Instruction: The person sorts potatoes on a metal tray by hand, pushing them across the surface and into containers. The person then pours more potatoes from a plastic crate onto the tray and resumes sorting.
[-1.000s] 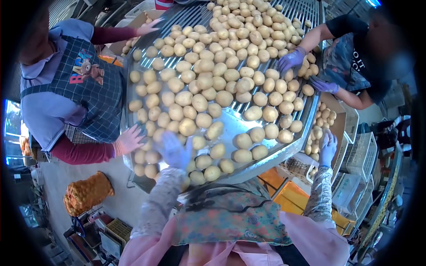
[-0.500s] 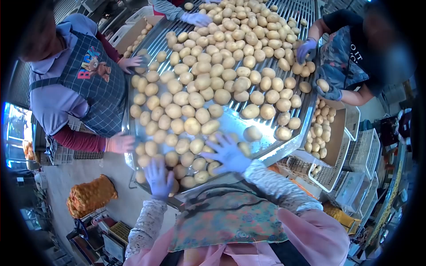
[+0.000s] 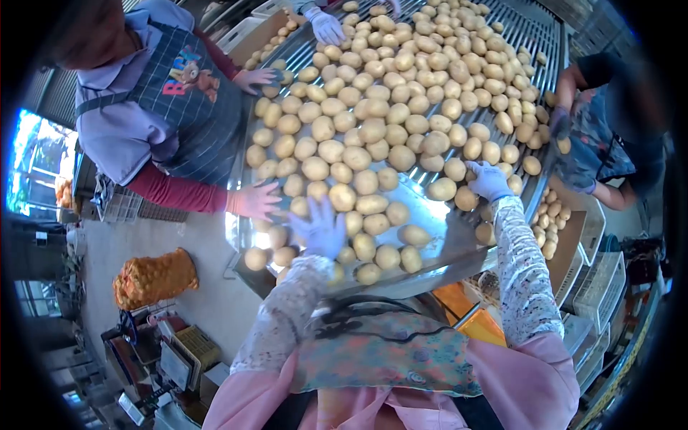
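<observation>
Many potatoes (image 3: 358,158) lie spread over a metal sorting table (image 3: 459,247) with rollers toward its far side. My left hand (image 3: 318,228), in a pale purple glove, is spread with its fingers apart over potatoes near the front left. Farther right, my right hand (image 3: 489,180), gloved the same way, reaches over the potatoes with its fingers bent downward among them; its fingertips touch potatoes, and none is seen enclosed in it. Both forearms are in patterned light sleeves.
A co-worker in a checked apron (image 3: 193,107) has both hands at the left edge. Another person (image 3: 609,136) stands at the right; gloved hands (image 3: 326,27) reach in at the top. White crates (image 3: 598,287) stand right, a filled net sack (image 3: 155,278) left.
My right hand has moved right and farther over the table. My left hand has moved forward and right over the potatoes. The camera view has shifted, and potatoes near the front edge lie differently.
</observation>
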`<state>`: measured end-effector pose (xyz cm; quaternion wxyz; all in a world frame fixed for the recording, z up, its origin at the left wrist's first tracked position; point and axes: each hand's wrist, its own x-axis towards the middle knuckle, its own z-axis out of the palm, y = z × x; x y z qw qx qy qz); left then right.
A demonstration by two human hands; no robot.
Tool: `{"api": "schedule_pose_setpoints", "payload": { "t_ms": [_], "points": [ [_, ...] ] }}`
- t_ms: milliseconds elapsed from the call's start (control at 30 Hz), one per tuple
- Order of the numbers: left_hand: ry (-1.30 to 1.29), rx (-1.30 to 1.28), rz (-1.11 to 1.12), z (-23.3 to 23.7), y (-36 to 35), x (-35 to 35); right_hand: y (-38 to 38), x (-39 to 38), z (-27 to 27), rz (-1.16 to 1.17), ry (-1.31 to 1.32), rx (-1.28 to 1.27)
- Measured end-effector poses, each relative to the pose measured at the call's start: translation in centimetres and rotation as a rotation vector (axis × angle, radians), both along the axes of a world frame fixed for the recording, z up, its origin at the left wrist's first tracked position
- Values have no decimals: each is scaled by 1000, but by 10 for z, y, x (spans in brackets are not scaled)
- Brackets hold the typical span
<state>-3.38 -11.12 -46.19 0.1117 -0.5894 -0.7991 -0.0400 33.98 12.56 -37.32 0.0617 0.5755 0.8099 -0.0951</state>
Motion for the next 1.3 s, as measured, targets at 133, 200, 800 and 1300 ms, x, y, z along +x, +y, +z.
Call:
{"api": "schedule_pose_setpoints", "payload": {
  "t_ms": [133, 200, 800, 1300],
  "points": [
    [-326, -100, -208, 52, -25, 46, -17, -18, -1, -20, -21, -184],
    [-487, -106, -452, 55, -54, 47, -42, -25, 4, -57, 160, -141],
    [-266, -57, -345, 48, -9, 49, -234, 68, 60, -176, 535, -109],
    [-153, 154, -130, 34, -98, -73, -239, -209, -60, 895, 584, 35]
  ]
}}
